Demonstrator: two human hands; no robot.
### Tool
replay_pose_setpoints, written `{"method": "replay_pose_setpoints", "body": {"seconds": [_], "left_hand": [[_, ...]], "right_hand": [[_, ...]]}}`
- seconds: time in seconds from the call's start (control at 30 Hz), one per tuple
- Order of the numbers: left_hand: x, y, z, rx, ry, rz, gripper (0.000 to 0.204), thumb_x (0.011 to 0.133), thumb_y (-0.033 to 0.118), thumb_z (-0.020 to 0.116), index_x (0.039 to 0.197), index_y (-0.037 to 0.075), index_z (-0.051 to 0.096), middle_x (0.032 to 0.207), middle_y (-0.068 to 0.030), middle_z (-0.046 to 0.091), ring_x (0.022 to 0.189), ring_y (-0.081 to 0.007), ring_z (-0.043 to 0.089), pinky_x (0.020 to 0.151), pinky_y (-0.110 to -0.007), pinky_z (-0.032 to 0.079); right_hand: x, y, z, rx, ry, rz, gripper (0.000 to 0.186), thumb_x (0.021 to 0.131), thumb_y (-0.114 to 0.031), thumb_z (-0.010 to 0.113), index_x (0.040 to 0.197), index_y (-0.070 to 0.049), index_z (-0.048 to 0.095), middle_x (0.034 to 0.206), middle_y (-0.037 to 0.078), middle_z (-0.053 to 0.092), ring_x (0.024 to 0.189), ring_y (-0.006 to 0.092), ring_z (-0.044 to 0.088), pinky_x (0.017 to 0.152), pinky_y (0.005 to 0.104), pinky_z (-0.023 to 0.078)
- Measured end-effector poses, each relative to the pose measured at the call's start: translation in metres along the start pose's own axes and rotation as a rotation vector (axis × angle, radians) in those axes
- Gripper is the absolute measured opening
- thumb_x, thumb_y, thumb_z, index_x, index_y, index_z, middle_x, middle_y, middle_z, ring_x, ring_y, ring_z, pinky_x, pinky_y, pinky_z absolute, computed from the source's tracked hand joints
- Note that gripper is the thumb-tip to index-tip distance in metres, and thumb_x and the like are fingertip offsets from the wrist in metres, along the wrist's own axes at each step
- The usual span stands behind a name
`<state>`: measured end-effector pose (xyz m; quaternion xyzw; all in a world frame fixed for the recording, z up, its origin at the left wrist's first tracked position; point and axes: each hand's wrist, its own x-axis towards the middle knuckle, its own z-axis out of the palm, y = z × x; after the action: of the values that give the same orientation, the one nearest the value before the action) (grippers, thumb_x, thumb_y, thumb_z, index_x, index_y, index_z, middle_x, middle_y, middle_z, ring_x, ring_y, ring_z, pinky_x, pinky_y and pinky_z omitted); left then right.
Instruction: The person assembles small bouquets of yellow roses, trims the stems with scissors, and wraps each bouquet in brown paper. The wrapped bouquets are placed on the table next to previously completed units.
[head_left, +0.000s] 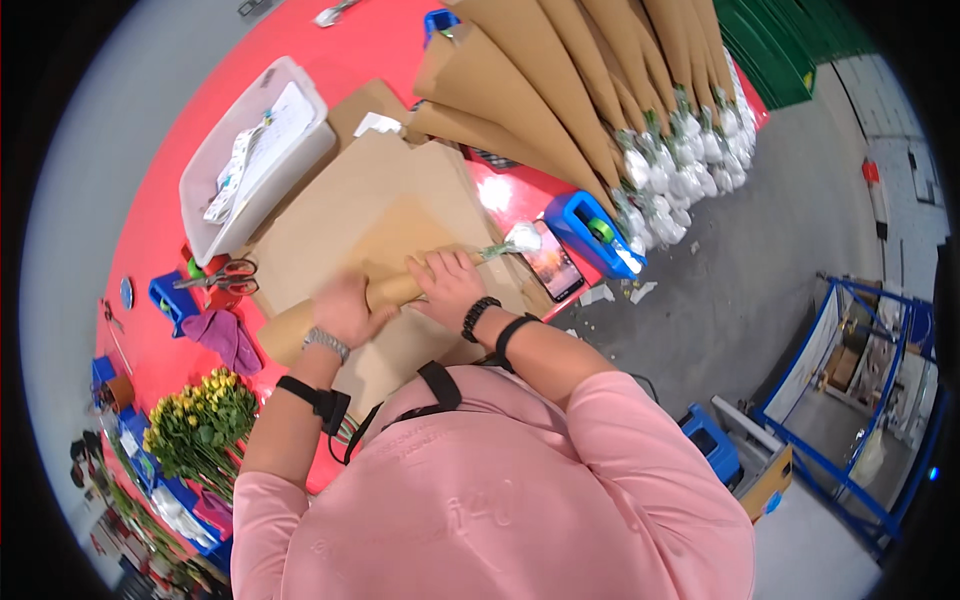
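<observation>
Head view: my right hand point(452, 284) is curling over the brown paper roll point(398, 290), fingers closing round it near the end where a white-wrapped stem end point(523, 237) is sticking out. My left hand point(345, 308) is lying across the roll further down, blurring, so I cannot tell how far its fingers are closing. The roll is slanting over flat brown sheets point(350, 215) just beyond my torso. Past the white tip, a phone point(552, 262) and a blue tape dispenser point(568, 215) are crowding the right edge of the red table point(165, 240), with grey floor point(700, 290) showing beyond. Wrapped bouquets point(530, 85) are fanning across the far right, narrowing my room there; leftward, scissors point(232, 275) and a purple cloth point(222, 338) are lying near the roll's wide end. A white bin point(322, 135) is standing beyond the scissors, holding papers point(284, 122); the dispenser is carrying a green-centred tape roll point(600, 231).
</observation>
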<state>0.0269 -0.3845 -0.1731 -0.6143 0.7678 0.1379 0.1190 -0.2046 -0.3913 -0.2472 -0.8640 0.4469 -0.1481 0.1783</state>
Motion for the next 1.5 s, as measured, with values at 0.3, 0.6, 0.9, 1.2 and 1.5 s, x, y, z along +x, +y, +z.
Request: {"method": "replay_pose_setpoints", "body": {"seconds": [0.3, 0.6, 0.9, 1.2, 1.5], "left_hand": [[-0.025, 0.016, -0.003, -0.285, -0.460, -0.089, 0.072, 0.071, 0.054, 0.082, 0.122, 0.005, 0.065, 0.108, -0.0174, 0.069, 0.101, -0.0340, 0.070, 0.090, -0.045, 0.053], [-0.053, 0.071, 0.021, -0.189, -0.328, 0.065, 0.054, 0.071, 0.036, 0.079, 0.114, 0.007, 0.065, 0.100, -0.0174, 0.072, 0.094, -0.0366, 0.071, 0.086, -0.046, 0.056], [-0.075, 0.116, 0.019, -0.214, -0.421, 0.247, 0.052, 0.071, 0.042, 0.078, 0.106, 0.004, 0.069, 0.099, -0.0204, 0.075, 0.095, -0.0389, 0.072, 0.085, -0.046, 0.057], [-0.074, 0.185, -0.002, -0.256, -0.389, 0.277, 0.064, 0.068, 0.051, 0.083, 0.107, 0.002, 0.073, 0.097, -0.0229, 0.075, 0.090, -0.0371, 0.072, 0.084, -0.043, 0.056], [-0.048, 0.276, -0.024, -0.394, -0.496, 0.171, 0.055, 0.072, 0.049, 0.080, 0.103, 0.004, 0.075, 0.096, -0.0210, 0.075, 0.094, -0.0388, 0.073, 0.085, -0.046, 0.057]], "right_hand": [[0.019, -0.019, -0.037, -0.031, -0.652, -0.041, 0.057, 0.081, -0.043, 0.080, 0.126, -0.012, 0.064, 0.101, 0.011, 0.074, 0.095, 0.0304, 0.074, 0.082, 0.0444, 0.058], [-0.063, -0.023, -0.025, -0.144, -0.233, -0.054, 0.022, 0.083, -0.027, 0.074, 0.098, -0.011, 0.071, 0.096, 0.012, 0.076, 0.096, 0.0293, 0.074, 0.083, 0.0467, 0.058], [-0.108, -0.029, -0.074, -0.033, -0.664, 0.066, 0.030, 0.078, -0.025, 0.079, 0.103, -0.009, 0.072, 0.091, 0.015, 0.074, 0.095, 0.0333, 0.073, 0.083, 0.0438, 0.058], [-0.134, 0.004, -0.130, 0.155, -0.855, 0.071, 0.030, 0.077, -0.028, 0.079, 0.098, -0.009, 0.070, 0.090, 0.015, 0.075, 0.092, 0.0316, 0.074, 0.079, 0.0454, 0.059], [-0.189, 0.079, -0.183, -0.086, -0.553, -0.087, 0.042, 0.074, -0.032, 0.084, 0.103, -0.007, 0.067, 0.095, 0.015, 0.074, 0.091, 0.0313, 0.074, 0.076, 0.0447, 0.059]]}}
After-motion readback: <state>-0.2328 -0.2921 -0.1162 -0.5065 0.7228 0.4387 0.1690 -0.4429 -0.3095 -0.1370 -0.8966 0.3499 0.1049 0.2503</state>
